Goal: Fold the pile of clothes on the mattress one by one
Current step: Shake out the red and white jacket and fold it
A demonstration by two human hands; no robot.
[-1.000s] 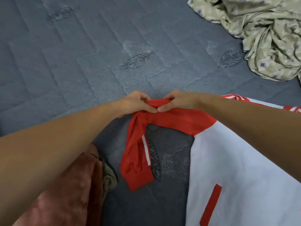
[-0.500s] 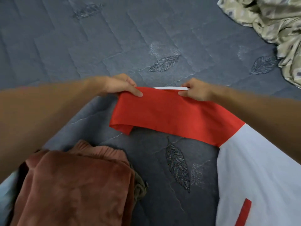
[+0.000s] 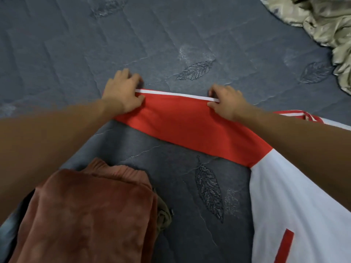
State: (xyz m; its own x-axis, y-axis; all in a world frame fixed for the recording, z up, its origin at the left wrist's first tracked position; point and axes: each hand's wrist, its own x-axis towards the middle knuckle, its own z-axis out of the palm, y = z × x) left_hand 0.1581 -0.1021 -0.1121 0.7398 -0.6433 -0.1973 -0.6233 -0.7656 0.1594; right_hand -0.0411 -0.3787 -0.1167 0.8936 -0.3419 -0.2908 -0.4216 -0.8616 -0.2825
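place: home bedroom | cues: quilted grey mattress [image 3: 76, 44], loose clothes [image 3: 313, 18]

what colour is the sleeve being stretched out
Red sleeve with a white stripe along its far edge; head view.

Grey mattress [image 3: 76, 54] — jersey [image 3: 294, 196], folded clothes [image 3: 85, 215], sheet [image 3: 322, 21]

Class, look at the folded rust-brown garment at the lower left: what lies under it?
An olive-green cloth pokes out from under the rust-brown garment at its right edge, and a strip of bluish fabric shows at its left. How far either extends beneath, or whether more lies there, is covered.
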